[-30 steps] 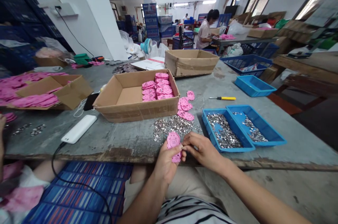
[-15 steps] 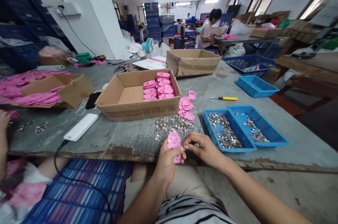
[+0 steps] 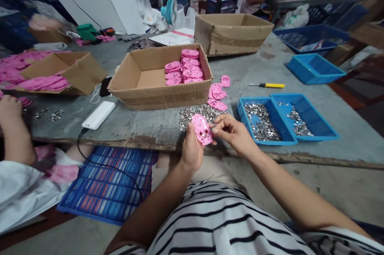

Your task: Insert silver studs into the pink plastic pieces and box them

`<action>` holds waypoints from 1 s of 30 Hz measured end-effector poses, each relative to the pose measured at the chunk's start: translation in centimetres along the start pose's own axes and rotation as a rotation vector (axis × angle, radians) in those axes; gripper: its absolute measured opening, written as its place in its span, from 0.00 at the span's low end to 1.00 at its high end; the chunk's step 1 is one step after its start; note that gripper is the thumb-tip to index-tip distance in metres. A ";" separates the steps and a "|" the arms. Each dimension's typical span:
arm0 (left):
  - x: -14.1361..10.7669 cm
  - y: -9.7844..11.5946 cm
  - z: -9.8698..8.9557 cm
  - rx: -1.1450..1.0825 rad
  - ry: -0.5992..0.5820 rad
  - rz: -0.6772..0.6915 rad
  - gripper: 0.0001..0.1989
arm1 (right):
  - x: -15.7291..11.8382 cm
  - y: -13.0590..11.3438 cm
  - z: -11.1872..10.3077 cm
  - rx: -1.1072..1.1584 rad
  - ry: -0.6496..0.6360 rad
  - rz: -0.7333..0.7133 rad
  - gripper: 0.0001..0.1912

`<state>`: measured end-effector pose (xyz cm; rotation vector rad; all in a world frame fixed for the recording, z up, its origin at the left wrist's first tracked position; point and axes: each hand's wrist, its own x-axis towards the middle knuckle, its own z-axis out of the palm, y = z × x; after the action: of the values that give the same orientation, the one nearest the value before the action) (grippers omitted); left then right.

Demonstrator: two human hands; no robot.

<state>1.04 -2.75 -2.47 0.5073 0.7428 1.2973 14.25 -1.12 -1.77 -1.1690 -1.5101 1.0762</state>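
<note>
A pink flat piece (image 3: pixel 202 129) with small metal bits near its lower end is held in my left hand (image 3: pixel 192 147), over the table's front edge. Close to its right edge, my right hand (image 3: pixel 232 131) has thumb and forefinger pinched together; anything between them is too small to make out. Just behind the hands lies a pile of small silvery metal pieces (image 3: pixel 186 118). More pink pieces (image 3: pixel 217 91) lie on the table beyond the pile. To the right stand two blue trays (image 3: pixel 288 141) holding silvery pieces.
An open cardboard box (image 3: pixel 162 99) holds stacked pink pieces; a second box (image 3: pixel 237 35) stands behind it. A yellow-handled tool (image 3: pixel 271 85) lies beyond the trays. At the left are a white power bank (image 3: pixel 99 115) with a cable and another person's hand (image 3: pixel 11 109).
The view has tilted downward, so more of the striped shirt shows. The pink piece in my left hand has turned, and metal bits now show on its lower end. My right hand stays beside it.
</note>
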 end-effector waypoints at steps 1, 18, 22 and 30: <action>0.0 0.0 0.1 0.003 -0.013 0.008 0.28 | 0.0 0.1 0.2 0.021 0.006 0.029 0.15; -0.4 -0.1 0.6 0.020 -0.083 0.066 0.33 | 0.0 -0.9 0.1 -0.001 -0.065 0.136 0.14; -0.6 -0.1 0.7 0.014 -0.108 0.066 0.33 | 0.1 -1.1 0.0 0.039 -0.099 0.186 0.18; -0.6 0.0 0.8 0.006 -0.105 0.018 0.32 | -0.2 -0.6 0.2 0.012 -0.101 0.141 0.15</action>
<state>1.61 -3.30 -1.79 0.5837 0.6564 1.2754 13.94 -1.45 -1.25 -1.2438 -1.5134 1.2534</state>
